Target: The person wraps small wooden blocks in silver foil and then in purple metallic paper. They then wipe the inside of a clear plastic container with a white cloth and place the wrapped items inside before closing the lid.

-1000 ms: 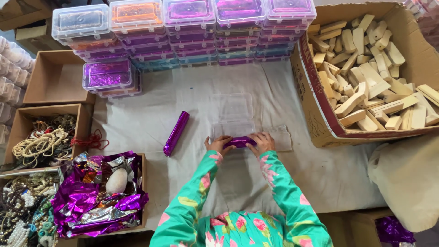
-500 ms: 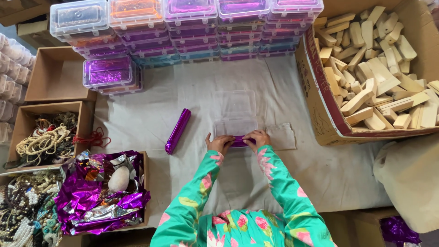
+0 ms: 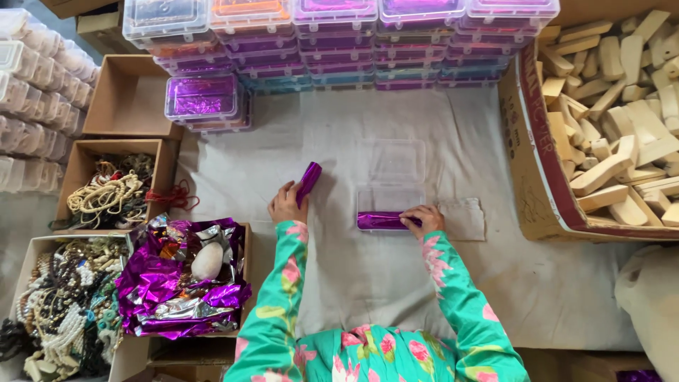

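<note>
My left hand (image 3: 285, 204) grips the near end of a purple foil-wrapped stick (image 3: 309, 181) lying on the white cloth (image 3: 269, 148). My right hand (image 3: 421, 219) presses on a second purple foil-wrapped piece (image 3: 380, 221) that lies in the near half of an open clear plastic box (image 3: 391, 177). The box's lid lies flat behind it. Both arms wear green sleeves with pink flowers.
Stacks of clear lidded boxes (image 3: 339, 28) line the back. A big carton of wooden blocks (image 3: 608, 120) stands on the right. On the left are a box of purple foil (image 3: 177, 283), boxes of beads and cords (image 3: 113, 194), and an empty carton (image 3: 131, 99).
Both hands were together on the purple piece at the box. Now my left hand has moved left and taken hold of the loose purple stick; my right hand stays on the piece in the box.
</note>
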